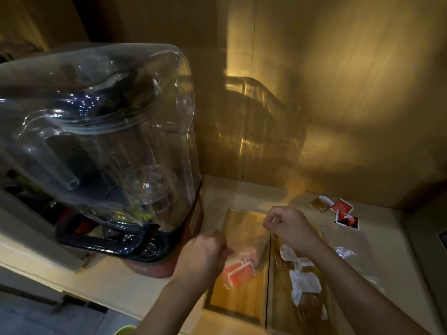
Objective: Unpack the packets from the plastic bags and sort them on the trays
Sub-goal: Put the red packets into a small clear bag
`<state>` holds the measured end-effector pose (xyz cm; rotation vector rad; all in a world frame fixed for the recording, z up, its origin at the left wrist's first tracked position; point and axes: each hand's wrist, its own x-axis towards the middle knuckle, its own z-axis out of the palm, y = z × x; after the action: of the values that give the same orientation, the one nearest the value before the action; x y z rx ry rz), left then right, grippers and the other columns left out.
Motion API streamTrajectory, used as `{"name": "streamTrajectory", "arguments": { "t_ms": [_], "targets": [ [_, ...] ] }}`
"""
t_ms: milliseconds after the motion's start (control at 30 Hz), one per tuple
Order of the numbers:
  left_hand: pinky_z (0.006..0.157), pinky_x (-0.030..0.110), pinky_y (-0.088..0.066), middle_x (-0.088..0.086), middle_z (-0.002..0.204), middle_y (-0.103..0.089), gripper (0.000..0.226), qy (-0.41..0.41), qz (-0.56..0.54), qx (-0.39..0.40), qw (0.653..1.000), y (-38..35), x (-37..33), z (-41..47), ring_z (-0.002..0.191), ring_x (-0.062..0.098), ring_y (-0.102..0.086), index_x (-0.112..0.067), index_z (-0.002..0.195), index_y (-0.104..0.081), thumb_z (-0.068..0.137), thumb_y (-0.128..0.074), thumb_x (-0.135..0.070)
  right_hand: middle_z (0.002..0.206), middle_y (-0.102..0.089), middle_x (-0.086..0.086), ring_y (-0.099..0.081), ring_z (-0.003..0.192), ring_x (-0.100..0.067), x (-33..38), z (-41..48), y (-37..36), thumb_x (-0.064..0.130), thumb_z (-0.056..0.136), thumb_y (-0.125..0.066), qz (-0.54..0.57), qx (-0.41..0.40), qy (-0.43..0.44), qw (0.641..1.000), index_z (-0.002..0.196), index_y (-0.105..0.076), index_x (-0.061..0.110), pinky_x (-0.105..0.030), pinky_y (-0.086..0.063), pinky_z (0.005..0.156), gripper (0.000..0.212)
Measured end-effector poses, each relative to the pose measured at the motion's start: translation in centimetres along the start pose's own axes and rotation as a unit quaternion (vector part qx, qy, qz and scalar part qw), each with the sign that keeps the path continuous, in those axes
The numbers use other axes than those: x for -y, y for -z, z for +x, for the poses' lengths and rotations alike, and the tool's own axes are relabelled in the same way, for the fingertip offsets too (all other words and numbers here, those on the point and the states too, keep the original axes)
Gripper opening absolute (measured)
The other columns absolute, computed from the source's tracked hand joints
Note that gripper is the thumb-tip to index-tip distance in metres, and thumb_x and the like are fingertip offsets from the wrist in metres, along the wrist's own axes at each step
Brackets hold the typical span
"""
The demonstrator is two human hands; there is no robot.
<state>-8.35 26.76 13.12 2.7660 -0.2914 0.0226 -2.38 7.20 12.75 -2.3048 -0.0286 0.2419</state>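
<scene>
Left hand [205, 255] and right hand [289, 226] each pinch an edge of a clear plastic bag [244, 240], held over the left tray [235, 301]; orange packets [239, 270] remain inside. Right tray [281, 308] already carries white and brown packets [305, 282]. Loose packets [342, 209] lie unsorted beyond; judged partway done.
</scene>
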Motion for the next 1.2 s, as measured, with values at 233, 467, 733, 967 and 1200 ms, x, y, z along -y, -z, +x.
{"name": "streamTrajectory", "arguments": {
  "t_ms": [233, 467, 733, 967, 1200],
  "targets": [
    [0.063, 0.022, -0.041, -0.01, 0.074, -0.054, 0.018, -0.012, -0.127, -0.06, 0.99, 0.7, 1.6, 0.2, 0.069, 0.009, -0.055, -0.023, 0.068, -0.056, 0.079, -0.07, -0.022, 0.055, -0.056, 0.007, -0.051, 0.051, -0.007, 0.9, -1.5, 1.4, 0.011, 0.079, -0.066, -0.009, 0.023, 0.03, 0.999, 0.063, -0.063, 0.016, -0.021, -0.04, 0.051, 0.016],
    [0.064, 0.024, -0.045, 0.002, 0.073, -0.067, 0.011, 0.018, -0.263, 0.049, 0.963, 2.6, 2.9, 0.8, 0.073, 0.013, -0.059, -0.022, 0.071, -0.065, 0.081, -0.068, -0.026, 0.038, -0.052, 0.002, -0.04, 0.028, -0.006, 2.1, -1.6, 3.6, 0.002, 0.075, -0.065, 0.086, 0.144, -0.027, 0.985, 0.056, -0.058, 0.012, -0.016, -0.03, 0.032, 0.023],
    [0.086, 0.044, -0.053, 0.005, 0.091, -0.067, 0.023, 0.146, -0.306, 0.039, 0.94, -1.3, 3.7, 4.4, 0.09, 0.021, -0.064, -0.014, 0.108, -0.058, 0.086, -0.062, -0.02, 0.048, -0.049, -0.005, -0.034, 0.034, -0.011, -1.2, 2.7, -0.6, 0.018, 0.083, -0.062, 0.151, 0.087, -0.123, 0.977, 0.053, -0.054, 0.014, -0.02, -0.025, 0.038, 0.031],
    [0.099, 0.034, -0.039, 0.001, 0.125, -0.054, 0.063, 0.259, -0.375, 0.081, 0.886, -5.3, 4.5, 5.2, 0.123, 0.025, -0.05, -0.019, 0.138, -0.033, 0.086, -0.06, -0.039, 0.091, -0.059, 0.0, -0.055, 0.083, -0.013, -3.7, 1.8, -4.7, 0.036, 0.086, -0.057, 0.173, 0.046, -0.166, 0.97, 0.095, -0.058, 0.013, -0.026, -0.04, 0.065, 0.025],
    [0.088, 0.043, -0.053, 0.002, 0.108, -0.062, 0.059, 0.268, -0.346, 0.156, 0.886, -9.4, 5.9, 1.9, 0.102, 0.024, -0.064, -0.018, 0.126, -0.041, 0.079, -0.068, -0.04, 0.08, -0.061, 0.002, -0.061, 0.074, -0.014, -6.3, -1.3, -8.9, 0.02, 0.086, -0.06, 0.153, 0.1, -0.18, 0.966, 0.078, -0.053, 0.021, -0.03, -0.05, 0.069, 0.01]
  ]
}}
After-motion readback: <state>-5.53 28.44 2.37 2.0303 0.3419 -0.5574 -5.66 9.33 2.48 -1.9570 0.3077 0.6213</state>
